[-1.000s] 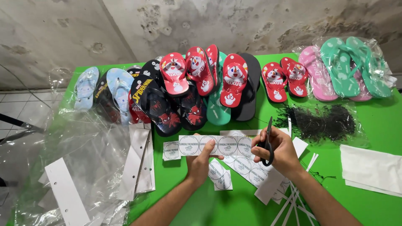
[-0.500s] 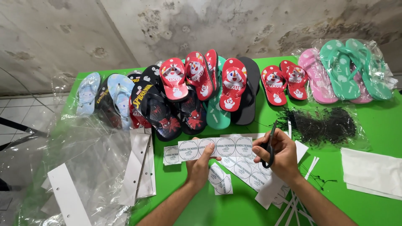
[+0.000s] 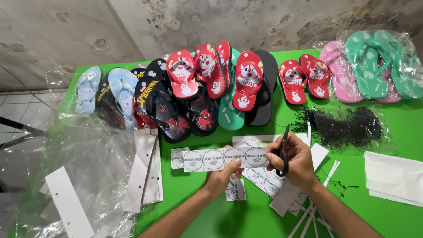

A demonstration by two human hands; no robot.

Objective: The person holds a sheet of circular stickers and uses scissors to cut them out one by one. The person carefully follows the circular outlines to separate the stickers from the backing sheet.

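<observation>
Green table (image 3: 396, 128); lower edge cuts off both forearms. Scissor (image 3: 282, 147) blades are mostly hidden behind the right hand (image 3: 294, 162), so their spread cannot be told; fingers closed through the black handles. Left hand (image 3: 222, 176) pinches the white label strip (image 3: 222, 158), held flat just above the table at centre, bearing a row of round printed marks. More label sheets (image 3: 260, 176) lie beneath. Clear plastic bags (image 3: 83, 167) at left blur the white cards (image 3: 141, 176) there.

White label strip (image 3: 220, 159) with round marks, held at centre; more label sheets (image 3: 260, 176) beneath. Clear plastic bags (image 3: 88, 163) at left, another over pink-green sandals (image 3: 374, 66).
</observation>
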